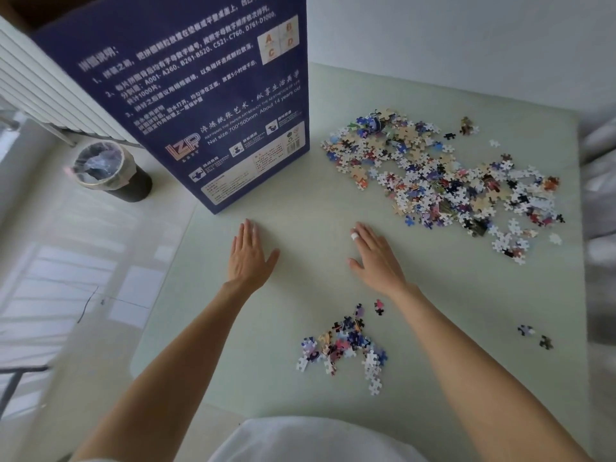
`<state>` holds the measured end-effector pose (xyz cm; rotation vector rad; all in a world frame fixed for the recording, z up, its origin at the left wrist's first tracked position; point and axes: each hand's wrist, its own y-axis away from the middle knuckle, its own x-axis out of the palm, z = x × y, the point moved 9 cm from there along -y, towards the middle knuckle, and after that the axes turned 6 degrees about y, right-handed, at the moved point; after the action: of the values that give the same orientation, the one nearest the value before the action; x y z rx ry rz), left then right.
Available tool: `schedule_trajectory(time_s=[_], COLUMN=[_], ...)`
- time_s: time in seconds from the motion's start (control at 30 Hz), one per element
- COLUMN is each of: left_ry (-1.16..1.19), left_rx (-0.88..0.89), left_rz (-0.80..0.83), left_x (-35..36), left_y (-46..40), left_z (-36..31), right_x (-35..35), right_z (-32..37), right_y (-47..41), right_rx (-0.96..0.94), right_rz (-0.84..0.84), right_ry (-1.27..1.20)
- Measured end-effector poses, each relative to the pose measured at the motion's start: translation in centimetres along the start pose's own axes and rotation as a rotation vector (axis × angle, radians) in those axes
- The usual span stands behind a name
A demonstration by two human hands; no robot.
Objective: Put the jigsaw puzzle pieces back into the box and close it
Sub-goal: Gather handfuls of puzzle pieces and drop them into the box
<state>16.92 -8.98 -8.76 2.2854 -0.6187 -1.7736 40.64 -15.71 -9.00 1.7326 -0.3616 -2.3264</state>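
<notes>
- Hands: left hand and right hand both lie flat on the pale green table, fingers straight and together, thumbs out, holding nothing. A white band sits on one right finger.
- Box: blue puzzle box stands upright at the table's far-left edge, just beyond the left hand; its top is out of view, so open or closed cannot be told.
- Pieces: large heap of puzzle pieces spreads toward the far-right corner, long axis running from the far middle down toward the right edge. Small cluster of pieces lies near the front edge, between the forearms. Two stray pieces sit near the right edge.
- Judgement: right hand is nearer the large heap; left hand is nearer the box. No pieces gathered yet.
- Off-table: lined waste bin on the floor to the left.
</notes>
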Motion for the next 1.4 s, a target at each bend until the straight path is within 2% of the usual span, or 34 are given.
schedule_trajectory(time_s=[0.13,0.23,0.37,0.43,0.53,0.63,0.8,0.87,0.93,1.0,1.03,1.1,1.17,1.27,1.33,1.4], left_ry=[-0.014,-0.014,0.181,0.254,0.265,0.129,0.03,0.004,0.018,0.047,0.076,0.18,0.303,0.406,0.378,0.245], left_rx=[0.351,0.593,0.725,0.761,0.752,0.722,0.511,0.417,0.305,0.244,0.239,0.256,0.297,0.362,0.383,0.39], left_rz=[0.102,0.194,0.289,0.227,0.05,-0.04,-0.149,-0.186,-0.208,-0.223,-0.228,-0.234,-0.234,-0.242,-0.261,-0.248], left_x=[2.8,4.9,4.8,3.3,-0.1,-2.2,-3.0,-2.2,-1.0,-0.3,-0.3,-0.9,-2.1,-3.8,-4.6,-4.2], left_y=[3.3,5.9,6.3,4.5,-0.9,-7.7,-16.6,-18.1,-19.2,-19.9,-20.4,-21.8,-23.3,-25.1,-26.3,-27.2], left_z=[-7.0,-12.6,-16.7,-18.0,-19.4,-20.7,-20.7,-20.4,-20.1,-19.9,-20.1,-20.6,-21.6,-23.3,-24.0,-24.3], right_x=[0.6,0.5,-0.7,-2.6,-6.3,-9.7,-14.2,-15.2,-15.4,-14.6,-14.2,-14.0,-14.4,-14.3,-14.2,-13.8], right_z=[0.2,-1.5,-3.9,-5.7,-9.0,-12.6,-18.4,-21.6,-26.0,-29.5,-30.3,-29.7,-26.9,-22.0,-19.4,-17.6], right_y=[3.4,7.1,9.9,9.4,6.6,1.0,-9.8,-12.4,-13.8,-14.2,-14.7,-16.7,-19.9,-24.0,-25.8,-26.7], right_rx=[-0.046,0.034,0.051,0.062,0.073,0.046,0.074,0.189,0.395,0.559,0.581,0.485,0.285,0.062,-0.032,-0.092], right_rz=[-0.087,-0.191,-0.268,-0.302,-0.34,-0.348,-0.326,-0.364,-0.381,-0.346,-0.318,-0.298,-0.301,-0.22,-0.189,-0.156], right_ry=[-0.041,-0.145,-0.291,-0.339,-0.321,-0.265,-0.106,-0.051,-0.082,-0.15,-0.159,-0.154,-0.174,-0.162,-0.158,-0.118])
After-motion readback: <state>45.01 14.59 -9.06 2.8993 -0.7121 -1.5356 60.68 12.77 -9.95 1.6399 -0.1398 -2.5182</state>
